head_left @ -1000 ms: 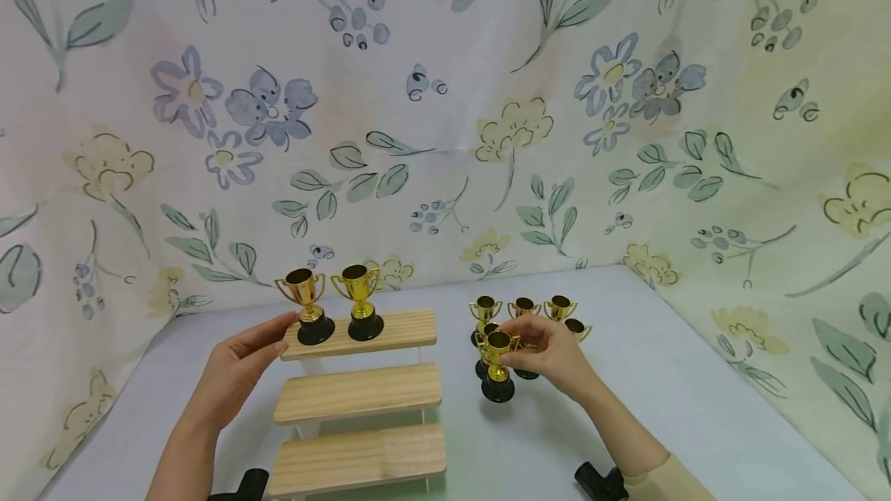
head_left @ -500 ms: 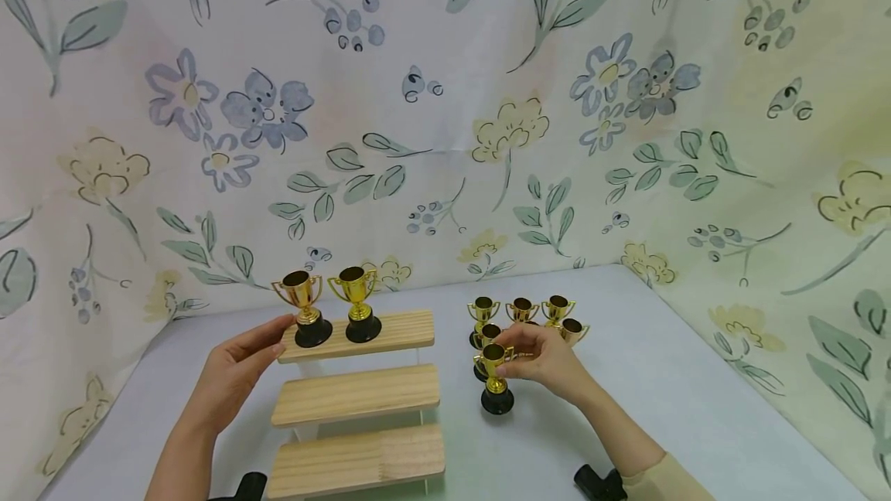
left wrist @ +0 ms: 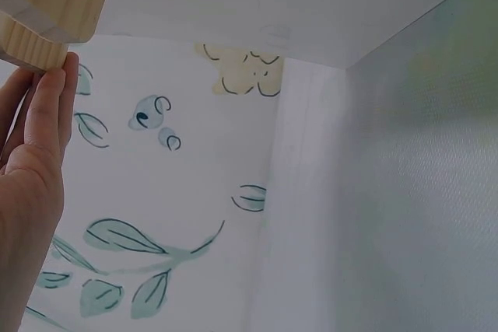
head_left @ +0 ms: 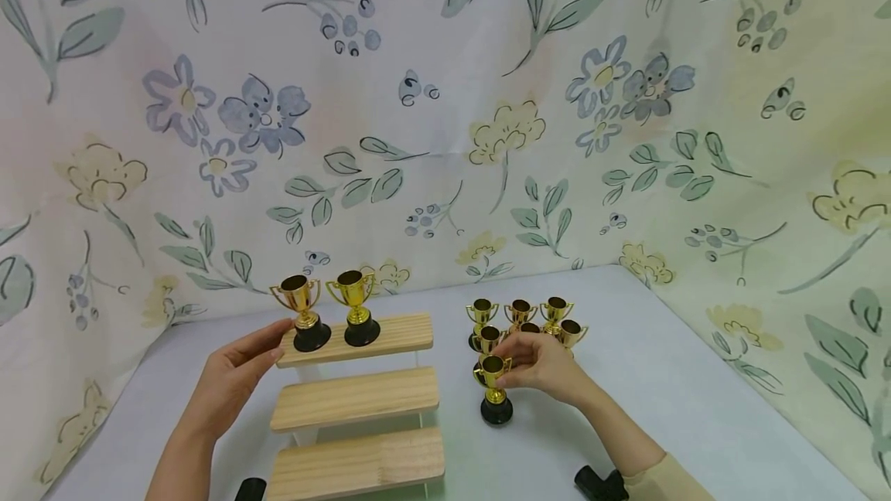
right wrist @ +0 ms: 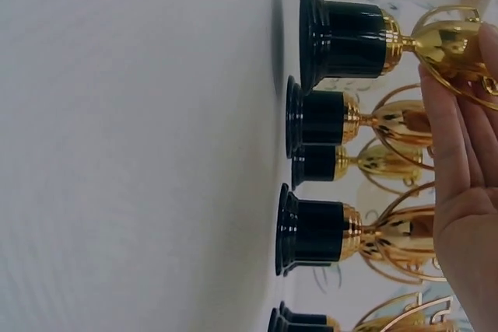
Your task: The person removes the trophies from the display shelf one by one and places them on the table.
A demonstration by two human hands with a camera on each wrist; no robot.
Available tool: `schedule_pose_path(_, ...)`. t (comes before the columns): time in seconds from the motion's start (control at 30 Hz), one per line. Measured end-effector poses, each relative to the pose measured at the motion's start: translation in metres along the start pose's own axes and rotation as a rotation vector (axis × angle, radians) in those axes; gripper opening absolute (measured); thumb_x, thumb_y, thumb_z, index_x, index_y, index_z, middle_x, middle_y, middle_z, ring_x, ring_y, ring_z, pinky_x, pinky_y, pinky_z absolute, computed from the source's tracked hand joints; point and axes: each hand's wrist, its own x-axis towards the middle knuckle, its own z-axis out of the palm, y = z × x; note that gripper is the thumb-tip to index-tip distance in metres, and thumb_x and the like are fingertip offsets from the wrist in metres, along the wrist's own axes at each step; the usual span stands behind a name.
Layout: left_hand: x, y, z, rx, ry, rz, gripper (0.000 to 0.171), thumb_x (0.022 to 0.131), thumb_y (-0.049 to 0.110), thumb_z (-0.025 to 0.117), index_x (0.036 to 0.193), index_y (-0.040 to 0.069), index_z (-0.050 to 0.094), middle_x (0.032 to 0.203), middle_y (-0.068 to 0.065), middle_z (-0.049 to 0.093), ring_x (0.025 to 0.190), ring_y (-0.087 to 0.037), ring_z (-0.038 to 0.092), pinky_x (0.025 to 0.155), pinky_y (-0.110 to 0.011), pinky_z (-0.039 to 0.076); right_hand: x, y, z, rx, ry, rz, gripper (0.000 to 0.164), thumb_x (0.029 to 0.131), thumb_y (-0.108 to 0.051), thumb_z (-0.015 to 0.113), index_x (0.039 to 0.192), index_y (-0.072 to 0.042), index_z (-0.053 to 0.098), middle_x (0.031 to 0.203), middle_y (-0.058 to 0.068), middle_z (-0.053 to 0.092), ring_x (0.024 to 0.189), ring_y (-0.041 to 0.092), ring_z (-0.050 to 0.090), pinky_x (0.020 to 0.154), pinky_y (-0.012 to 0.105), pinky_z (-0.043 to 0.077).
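Note:
My right hand pinches a small gold trophy cup with a black base by its bowl. In the right wrist view, that trophy's black base hovers slightly off the table. Close behind it stand several more gold and copper-toned trophies, some partly hidden by the hand. At the left, my left hand holds the left end of the top plank of a three-tier wooden display stand. On that plank stand a copper-toned trophy, just beside the fingertips, and a gold trophy.
The stand's middle plank and bottom plank step down toward the front. A white tablecloth covers the table, and a floral curtain hangs behind it. Black camera mounts sit by both wrists.
My right hand has drawn the gold trophy a little nearer, away from the group. The left hand keeps its place at the top plank, while the whole view has shifted slightly.

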Motion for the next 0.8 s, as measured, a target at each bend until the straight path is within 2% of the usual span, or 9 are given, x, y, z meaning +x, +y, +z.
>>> schedule_pose_path(0.27, -0.003, -0.001, 0.0, 0.007, 0.01, -0.01, 0.046, 0.1, -0.005, 0.047, 0.145, 0.003, 0.049, 0.132, 0.022, 0.062, 0.123, 0.012, 0.054, 0.099, -0.002, 0.044, 0.0, 0.006, -0.001, -0.017, -0.011, -0.006, 0.039, 0.079, -0.012, 0.082, 0.111, 0.002, 0.065, 0.112, 0.025, 0.067, 0.088, 0.007, 0.071, 0.075, 0.025, 0.062)
schedule_pose_path(0.57, -0.003, -0.002, 0.0, 0.025, 0.034, -0.048, 0.046, 0.1, -0.003, 0.049, 0.146, 0.003, 0.048, 0.13, 0.024, 0.063, 0.121, 0.013, 0.055, 0.097, -0.002, 0.045, 0.0, 0.012, -0.003, -0.025, -0.012, 0.009, 0.038, 0.078, -0.014, 0.083, 0.111, -0.003, 0.066, 0.109, 0.011, 0.069, 0.091, 0.01, 0.071, 0.076, 0.027, 0.062)
schedule_pose_path(0.8, -0.002, -0.002, 0.0, 0.044, 0.028, -0.039, 0.046, 0.101, -0.002, 0.048, 0.146, 0.002, 0.046, 0.131, 0.025, 0.062, 0.121, 0.014, 0.054, 0.097, -0.002, 0.045, -0.001, 0.012, -0.006, -0.047, -0.005, 0.012, 0.04, 0.075, -0.017, 0.085, 0.109, -0.008, 0.066, 0.112, 0.013, 0.068, 0.094, 0.009, 0.069, 0.081, 0.024, 0.059)
